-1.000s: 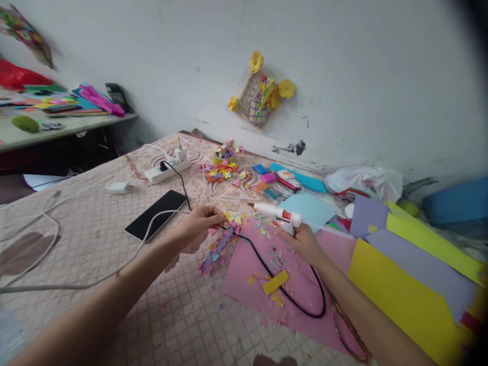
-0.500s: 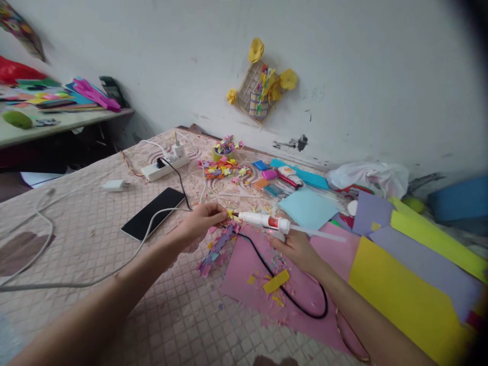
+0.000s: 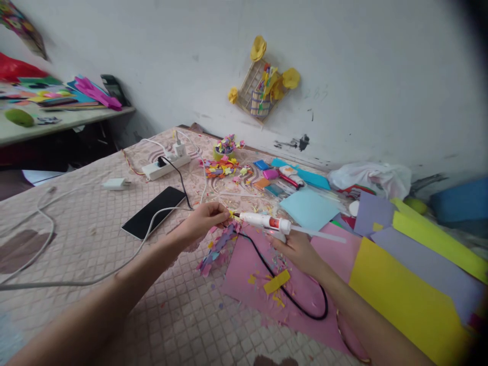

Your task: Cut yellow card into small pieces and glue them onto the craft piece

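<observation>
Left hand: the person's left hand (image 3: 208, 217) is closed to a fingertip pinch on a small yellow paper piece (image 3: 231, 214); the fingers cover part of it, so its full outline cannot be told.
Right hand: the person's right hand (image 3: 299, 251) is wrapped around the grip of a white plastic glue gun with a red-orange panel (image 3: 263, 221); the finger position at the trigger cannot be told.
Nozzle to paper: the dark nozzle points left, at the pinched piece and just beside the left fingertips; contact or a slight gap cannot be told.
Gun axis: long axis roughly parallel to the wall-side edge of the tabletop (image 3: 152, 315); a translucent glue stick (image 3: 324, 235) projects from the rear, toward the right side.
Nearer hand: the left hand is nearer the nozzle; the right hand is nearer the rear.
Below the gun: a pink paper sheet (image 3: 244, 274), crossed by a black cord (image 3: 263, 262).
Below the left hand: a strand of purple and pink paper pieces (image 3: 217, 249), at the sheet's left edge.
Toward the tabletop's left edge: a flat black rectangular device (image 3: 154, 211), near the left wrist.
</observation>
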Demonstrator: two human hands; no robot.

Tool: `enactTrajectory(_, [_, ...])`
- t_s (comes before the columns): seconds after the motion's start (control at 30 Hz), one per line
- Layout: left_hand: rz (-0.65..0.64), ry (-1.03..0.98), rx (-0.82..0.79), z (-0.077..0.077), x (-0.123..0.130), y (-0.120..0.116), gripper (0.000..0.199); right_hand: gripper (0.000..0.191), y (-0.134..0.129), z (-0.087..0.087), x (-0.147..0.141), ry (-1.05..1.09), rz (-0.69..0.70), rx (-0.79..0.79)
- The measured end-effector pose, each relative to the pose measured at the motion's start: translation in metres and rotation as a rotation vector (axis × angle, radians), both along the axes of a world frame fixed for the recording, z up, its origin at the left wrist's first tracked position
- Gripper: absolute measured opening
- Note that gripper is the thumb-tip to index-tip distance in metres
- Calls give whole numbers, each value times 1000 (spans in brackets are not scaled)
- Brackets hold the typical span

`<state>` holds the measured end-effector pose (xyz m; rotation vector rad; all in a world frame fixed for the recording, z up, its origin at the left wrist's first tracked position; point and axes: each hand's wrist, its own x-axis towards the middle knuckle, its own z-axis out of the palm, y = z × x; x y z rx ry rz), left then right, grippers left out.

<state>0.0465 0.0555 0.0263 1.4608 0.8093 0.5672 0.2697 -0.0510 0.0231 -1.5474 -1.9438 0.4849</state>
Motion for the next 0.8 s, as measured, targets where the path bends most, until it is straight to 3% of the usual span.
enactTrajectory(0.23, [-8, 53, 92, -2, -4, 5, 15, 22, -1, -1, 2, -26, -30, -10])
enactTrajectory(0.4, [7, 224, 364, -3, -7, 11, 16, 23, -1, -7, 12, -49, -92, -11])
enactTrajectory(0.57, [-21, 416, 649, 7, 1, 7, 11, 28, 2, -14, 22, -18, -146, 44])
enactTrajectory(0.8, [-103, 546, 778, 15, 11, 5, 11, 29, 6, -26, 30, -44, -302, 18])
